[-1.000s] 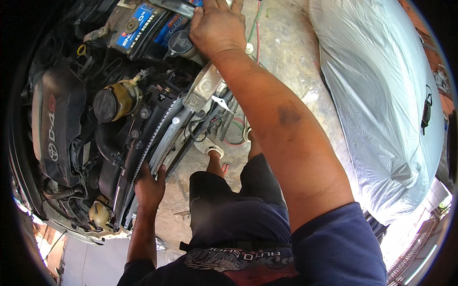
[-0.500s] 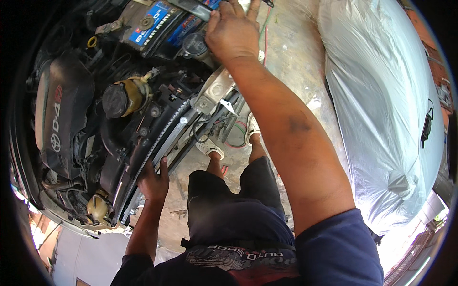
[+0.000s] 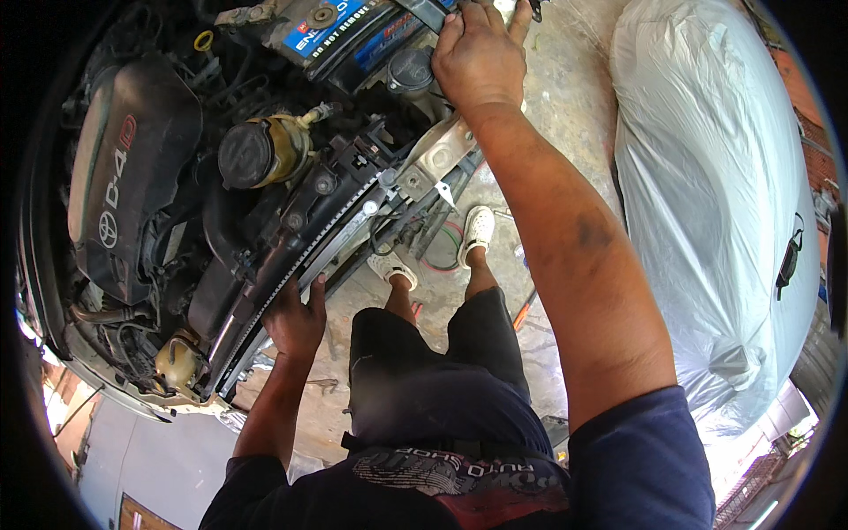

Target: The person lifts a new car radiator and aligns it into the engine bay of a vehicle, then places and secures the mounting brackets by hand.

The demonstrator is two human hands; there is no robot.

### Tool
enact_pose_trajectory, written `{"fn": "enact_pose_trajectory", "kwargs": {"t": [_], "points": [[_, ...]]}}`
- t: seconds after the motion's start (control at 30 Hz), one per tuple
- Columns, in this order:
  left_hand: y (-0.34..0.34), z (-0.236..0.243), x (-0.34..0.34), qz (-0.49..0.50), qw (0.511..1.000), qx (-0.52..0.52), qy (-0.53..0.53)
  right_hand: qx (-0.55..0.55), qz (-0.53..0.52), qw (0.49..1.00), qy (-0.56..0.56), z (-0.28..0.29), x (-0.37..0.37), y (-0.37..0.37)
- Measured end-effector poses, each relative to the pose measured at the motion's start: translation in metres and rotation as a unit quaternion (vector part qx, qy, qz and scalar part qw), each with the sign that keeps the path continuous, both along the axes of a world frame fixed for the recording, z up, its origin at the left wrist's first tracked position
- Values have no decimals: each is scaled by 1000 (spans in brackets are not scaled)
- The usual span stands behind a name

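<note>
My left hand (image 3: 296, 322) is wrapped round the near side of the radiator (image 3: 311, 243), a long black and silver part lying slantwise at the front of the engine bay. Its thumb shows on the near side, while its fingertips are hidden behind the part. Farther off, my right hand (image 3: 481, 62) is bent over the front corner of the car beside the battery (image 3: 353, 40). Its fingers curl onto a pale piece at the picture's upper edge, which I cannot make out. A metal bracket (image 3: 439, 157) lies below that wrist.
Left of the radiator are a dark engine cover (image 3: 141, 177) and a yellowed reservoir with a black cap (image 3: 256, 155). A small tan reservoir (image 3: 177, 362) sits near the left hand. A silver car cover (image 3: 715, 221) drapes a vehicle at right. Tools lie on the concrete floor (image 3: 565, 97).
The engine bay and both hands sit farther right in the picture, and the view has shifted. Both hands keep the same places on the car.
</note>
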State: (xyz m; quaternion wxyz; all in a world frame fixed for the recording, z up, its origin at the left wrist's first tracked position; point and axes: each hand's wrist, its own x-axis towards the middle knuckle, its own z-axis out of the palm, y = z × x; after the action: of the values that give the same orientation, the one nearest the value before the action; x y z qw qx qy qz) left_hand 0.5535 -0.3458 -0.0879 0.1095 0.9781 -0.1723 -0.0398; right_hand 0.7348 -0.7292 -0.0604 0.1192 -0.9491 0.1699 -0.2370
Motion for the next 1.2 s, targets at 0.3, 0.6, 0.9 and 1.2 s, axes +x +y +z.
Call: {"fn": "enact_pose_trajectory", "kwargs": {"t": [0.3,0.6,0.9,1.2], "points": [[5,-1,-3,21,999,-30,37,3,4,1000,1,1,0,-2],[-5,4,-3,55,998,-27,9,33,9,999,-11,-1,-2,-3],[-20,21,8,33,999,-32,10,-25,44,998,-38,-9,-1,-14],[-7,15,5,64,995,-68,40,-27,59,998,12,-18,7,-12]]}}
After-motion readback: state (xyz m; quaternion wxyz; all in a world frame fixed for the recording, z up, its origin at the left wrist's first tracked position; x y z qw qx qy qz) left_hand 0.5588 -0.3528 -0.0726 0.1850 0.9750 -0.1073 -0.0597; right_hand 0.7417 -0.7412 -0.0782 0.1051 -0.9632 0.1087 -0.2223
